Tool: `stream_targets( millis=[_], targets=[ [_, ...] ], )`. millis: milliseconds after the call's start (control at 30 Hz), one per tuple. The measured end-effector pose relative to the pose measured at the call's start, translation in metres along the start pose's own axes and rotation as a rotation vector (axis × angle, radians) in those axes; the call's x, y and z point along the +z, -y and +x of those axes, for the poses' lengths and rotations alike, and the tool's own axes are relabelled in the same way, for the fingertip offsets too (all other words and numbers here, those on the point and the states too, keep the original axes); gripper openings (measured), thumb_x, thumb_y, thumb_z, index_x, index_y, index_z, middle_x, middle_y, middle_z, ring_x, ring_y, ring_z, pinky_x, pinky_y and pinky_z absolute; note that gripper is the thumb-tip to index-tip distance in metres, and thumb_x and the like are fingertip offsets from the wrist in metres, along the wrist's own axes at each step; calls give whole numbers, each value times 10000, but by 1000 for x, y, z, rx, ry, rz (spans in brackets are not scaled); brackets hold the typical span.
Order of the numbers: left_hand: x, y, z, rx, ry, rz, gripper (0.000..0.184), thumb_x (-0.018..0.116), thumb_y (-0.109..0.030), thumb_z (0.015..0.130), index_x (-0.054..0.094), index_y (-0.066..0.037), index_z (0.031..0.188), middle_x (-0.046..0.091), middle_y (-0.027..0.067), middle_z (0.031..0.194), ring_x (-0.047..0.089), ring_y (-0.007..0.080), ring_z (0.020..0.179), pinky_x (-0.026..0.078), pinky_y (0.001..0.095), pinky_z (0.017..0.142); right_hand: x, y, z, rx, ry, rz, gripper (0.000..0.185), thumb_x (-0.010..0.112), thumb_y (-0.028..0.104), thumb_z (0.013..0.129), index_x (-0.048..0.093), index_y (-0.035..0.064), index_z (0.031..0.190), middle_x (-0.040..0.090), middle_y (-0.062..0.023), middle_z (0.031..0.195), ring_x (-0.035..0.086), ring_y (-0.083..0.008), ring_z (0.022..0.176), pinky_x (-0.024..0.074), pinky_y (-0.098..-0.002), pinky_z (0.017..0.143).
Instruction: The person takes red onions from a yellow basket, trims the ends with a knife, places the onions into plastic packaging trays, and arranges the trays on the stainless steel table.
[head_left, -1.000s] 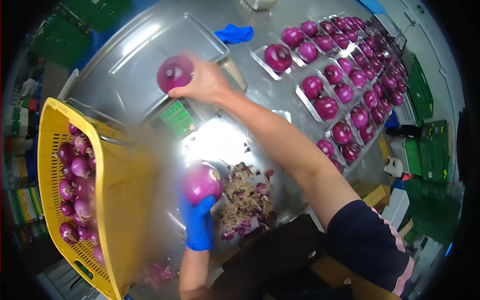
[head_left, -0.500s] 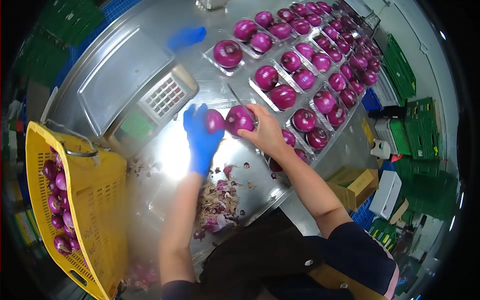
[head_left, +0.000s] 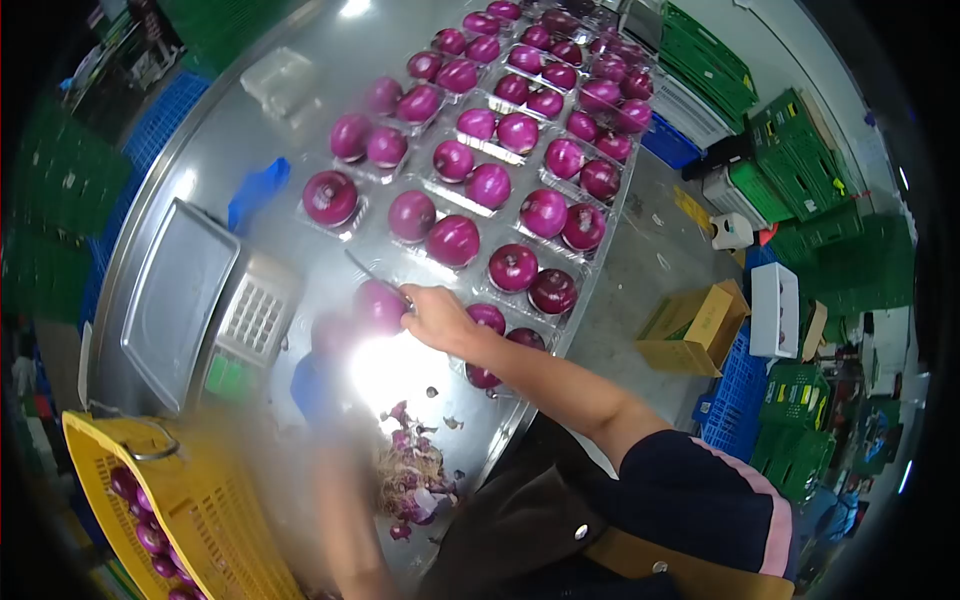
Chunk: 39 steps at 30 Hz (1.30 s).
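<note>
Purple onion [head_left: 380, 306] and knife [head_left: 372, 275] are staying in the right hand [head_left: 440, 320], fingers grasping; left of centre, the left hand [head_left: 312, 385] is now blurring, grip unclear; work is seemingly continuing.

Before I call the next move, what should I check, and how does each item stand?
1. Knife held in the right hand: ok.
2. Blade tip apart from the gloved left hand: ok, it points towards the trays.
3. Left hand's grip on its onion: cannot tell, too blurred.
4. Scale reading legible: not ok, too small to make out.
5. Tray by the loose glove holds two onions: not ok, only one.
6. Scraps cleared: not ok, they lie heaped.
</note>
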<state>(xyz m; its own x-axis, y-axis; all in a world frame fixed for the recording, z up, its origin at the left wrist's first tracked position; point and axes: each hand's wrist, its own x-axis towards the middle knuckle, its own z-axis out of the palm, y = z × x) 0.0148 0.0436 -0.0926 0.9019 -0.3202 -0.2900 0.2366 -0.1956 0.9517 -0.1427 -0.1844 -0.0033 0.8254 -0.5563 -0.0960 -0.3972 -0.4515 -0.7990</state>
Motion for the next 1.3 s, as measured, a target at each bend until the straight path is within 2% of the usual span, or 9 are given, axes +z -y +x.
stream_targets(
  millis=[200, 300, 467, 567, 800, 933, 1067, 1167, 1300],
  targets=[
    [105, -213, -103, -46, -10, 26, 394, 547, 96, 772, 626, 40, 1154, 661, 93, 981, 622, 149, 798, 493, 258, 593, -81, 38, -29, 186, -212, 423, 518, 584, 49, 802, 499, -52, 1303, 684, -223, 866, 660, -280, 621, 526, -358, 579],
    [137, -184, -67, 250, 321, -163, 359, 621, 29, 841, 622, 10, 1200, 666, 96, 1038, 621, 148, 839, 481, 260, 643, -119, 7, -36, 394, -341, 783, 565, 536, 6, 803, 458, -34, 1361, 628, -99, 710, 555, -123, 484, 439, -277, 426],
    [253, -222, -87, 320, 677, -173, 583, 618, 30, 851, 464, -29, 1411, 505, 81, 1422, 492, 201, 1260, 413, 307, 1037, -214, -60, -48, 424, -659, 826, 444, 529, 13, 785, 536, -38, 1226, 563, -52, 640, 504, -114, 415, 369, -265, 353],
    [288, -229, -114, 506, 733, -158, 592, 611, 6, 870, 426, -32, 1431, 483, 95, 1441, 493, 210, 1274, 417, 337, 1046, -273, -113, -39, 368, -739, 806, 363, 528, 0, 776, 580, -51, 1132, 557, -43, 615, 507, -105, 416, 362, -244, 343],
    [159, -199, -164, -3, 690, 250, 472, 549, 35, 880, 508, 18, 1350, 570, 140, 1334, 606, 214, 1130, 478, 335, 975, -349, -199, -2, 490, -721, 772, 211, 550, -3, 759, 613, -80, 945, 608, -105, 654, 483, -98, 433, 370, -223, 364],
    [29, -138, -188, 222, 252, 579, 412, 572, -103, 937, 527, 24, 1326, 543, 174, 1369, 555, 278, 1215, 441, 396, 1014, -357, -232, 2, 575, -722, 617, 195, 583, 136, 823, 628, -43, 886, 693, -177, 763, 630, -145, 573, 474, -234, 449],
    [-70, -105, -224, 384, -4, 1272, 481, 600, -182, 946, 481, 7, 1372, 542, 219, 1354, 531, 349, 1243, 412, 407, 1037, -347, -231, -2, 561, -793, 671, 412, 615, 333, 919, 578, -28, 1114, 693, -131, 809, 549, -96, 489, 436, -228, 403],
    [-130, -49, -238, 434, 78, 1286, 535, 619, -173, 924, 447, -13, 1404, 572, 239, 1272, 546, 401, 1169, 440, 425, 983, -317, -208, -19, 310, -975, 497, 375, 582, 248, 948, 523, 25, 1244, 690, -96, 1069, 488, -73, 451, 360, -206, 361],
    [-106, -89, -248, -127, 90, 935, 499, 649, -107, 860, 522, -65, 1340, 642, 209, 1025, 600, 396, 944, 479, 462, 831, -238, -103, -36, 124, -717, 544, 322, 579, 169, 958, 549, -18, 1218, 695, -127, 1086, 436, -55, 426, 318, -200, 368]
  ],
)
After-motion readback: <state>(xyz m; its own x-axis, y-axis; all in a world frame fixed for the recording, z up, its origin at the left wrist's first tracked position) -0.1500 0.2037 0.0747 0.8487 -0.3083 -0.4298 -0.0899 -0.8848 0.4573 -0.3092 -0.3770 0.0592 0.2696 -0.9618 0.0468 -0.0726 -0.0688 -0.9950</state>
